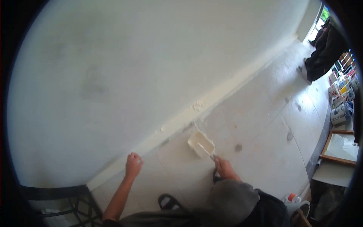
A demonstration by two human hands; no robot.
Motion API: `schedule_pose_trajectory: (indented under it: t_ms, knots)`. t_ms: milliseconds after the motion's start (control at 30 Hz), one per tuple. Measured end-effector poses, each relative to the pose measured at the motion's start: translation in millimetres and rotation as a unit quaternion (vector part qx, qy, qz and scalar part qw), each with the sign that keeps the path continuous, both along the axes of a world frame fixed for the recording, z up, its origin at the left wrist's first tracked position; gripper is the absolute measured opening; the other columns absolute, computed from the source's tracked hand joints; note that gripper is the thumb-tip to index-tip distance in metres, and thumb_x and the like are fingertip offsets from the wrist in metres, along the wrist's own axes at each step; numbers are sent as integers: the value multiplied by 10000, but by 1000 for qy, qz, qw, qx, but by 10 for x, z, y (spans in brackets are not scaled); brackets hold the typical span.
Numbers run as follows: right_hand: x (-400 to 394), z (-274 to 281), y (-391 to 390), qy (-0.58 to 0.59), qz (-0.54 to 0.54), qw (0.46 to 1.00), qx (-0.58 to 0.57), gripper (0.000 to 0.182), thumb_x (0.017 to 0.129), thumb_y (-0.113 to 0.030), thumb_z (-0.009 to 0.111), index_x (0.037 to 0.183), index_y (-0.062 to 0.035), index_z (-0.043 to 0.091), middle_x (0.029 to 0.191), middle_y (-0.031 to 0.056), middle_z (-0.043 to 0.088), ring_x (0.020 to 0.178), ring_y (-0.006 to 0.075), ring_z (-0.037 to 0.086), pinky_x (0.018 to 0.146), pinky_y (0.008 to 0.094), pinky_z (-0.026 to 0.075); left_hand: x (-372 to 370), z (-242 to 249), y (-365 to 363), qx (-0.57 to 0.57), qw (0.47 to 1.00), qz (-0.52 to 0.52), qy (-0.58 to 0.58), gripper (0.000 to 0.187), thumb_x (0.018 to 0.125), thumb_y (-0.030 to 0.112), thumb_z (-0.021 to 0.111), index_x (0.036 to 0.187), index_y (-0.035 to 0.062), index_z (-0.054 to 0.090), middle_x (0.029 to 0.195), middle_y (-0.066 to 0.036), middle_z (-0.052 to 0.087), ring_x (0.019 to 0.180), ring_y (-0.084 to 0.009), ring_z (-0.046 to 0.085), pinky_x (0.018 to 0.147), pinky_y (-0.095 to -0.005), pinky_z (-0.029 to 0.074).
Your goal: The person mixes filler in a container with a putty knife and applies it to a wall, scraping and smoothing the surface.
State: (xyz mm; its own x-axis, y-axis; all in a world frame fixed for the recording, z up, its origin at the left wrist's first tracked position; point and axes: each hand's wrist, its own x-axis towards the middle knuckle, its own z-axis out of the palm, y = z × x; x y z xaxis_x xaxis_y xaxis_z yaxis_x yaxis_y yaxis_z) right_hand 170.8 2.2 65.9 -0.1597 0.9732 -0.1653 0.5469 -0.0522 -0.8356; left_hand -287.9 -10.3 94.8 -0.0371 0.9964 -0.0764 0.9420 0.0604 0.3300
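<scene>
My right hand (225, 168) is closed at the near edge of a shallow cream-coloured tray (193, 139), above the tiled floor. A thin pale tool (204, 148) lies across the tray's inside and runs toward my fingers. Smears of cream paste coat the tray. My left hand (134, 165) is curled shut close to the skirting strip (174, 130) at the foot of the white wall (113, 75). Something small and pale may be between its fingers, too small to name. Lumps of white paste (196, 106) stick to the strip farther along.
At lower left stands a black metal chair (56, 192). Another person in dark trousers (326, 53) is at upper right. Several paint tubs (339, 114), a wood-framed panel (342, 147) and a white jug-like container (297, 206) line the right side. Dark spots mark the floor tiles (261, 125).
</scene>
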Motion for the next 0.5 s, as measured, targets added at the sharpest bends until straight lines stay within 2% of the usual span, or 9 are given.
schedule_pose_trajectory:
  t_ms: [100,200,300,367,467,500]
  knots:
    - [-35,104,23,15,-29,997,-69,352,1009,-228,447,1237,-3,593,970,295,648,949,472,616,832,500,499,25,-29,34,11,1000,-8,1,180,736,163,785,821,71,656,1007,-62,575,997,-284,548,850,-408,495]
    - [-20,-5,44,-16,9,1000,23,355,1006,-233,462,1256,-12,581,970,281,660,957,453,628,847,492,506,44,-66,124,23,1000,-16,-2,166,753,186,775,815,74,669,1007,-56,589,1011,-274,553,850,-405,500]
    - [-89,120,20,-19,-6,1000,15,350,1004,-244,480,1270,-39,579,989,277,666,959,450,635,848,492,512,37,-140,139,41,998,-20,-33,155,765,204,763,810,80,679,995,-48,594,1019,-269,555,853,-403,503]
    - [-70,113,11,-44,37,998,-6,345,1007,-256,488,1282,-68,577,1018,290,659,946,461,637,839,495,512,11,-237,171,53,998,-11,-31,156,762,211,758,818,87,681,972,-49,592,1016,-267,557,856,-408,501]
    - [-142,283,-65,-32,-18,999,16,349,1015,-281,480,1283,-79,578,1018,290,658,948,456,639,837,493,510,21,-217,167,62,997,-6,-41,174,739,211,772,826,91,682,970,-54,590,1010,-271,560,854,-408,501]
    - [-151,207,-57,-32,-29,998,-38,355,1006,-296,495,1257,-72,607,1103,251,657,1058,411,620,921,459,496,48,-152,149,62,997,-14,-48,174,739,211,772,826,91,682,970,-54,590,1010,-271,560,854,-408,501]
